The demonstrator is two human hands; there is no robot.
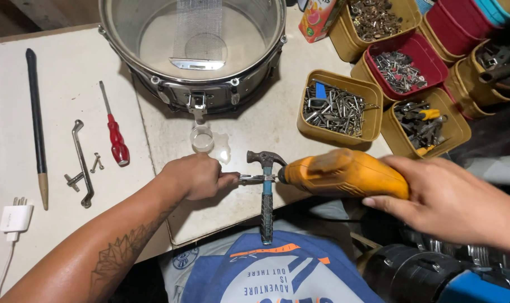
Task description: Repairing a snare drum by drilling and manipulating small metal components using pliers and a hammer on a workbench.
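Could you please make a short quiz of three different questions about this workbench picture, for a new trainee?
1. True or false: the right hand holds the orange power drill.
2. Which tool lies on the table under the drill's tip? A) a saw B) a claw hammer C) a paintbrush
3. Fill in: the screwdriver left of the snare drum has a ____ handle.

Key
1. True. The drill points left, toward the small metal part that the left hand pinches in its fingers.
2. B. Its handle hangs over the table edge toward the person.
3. Red.
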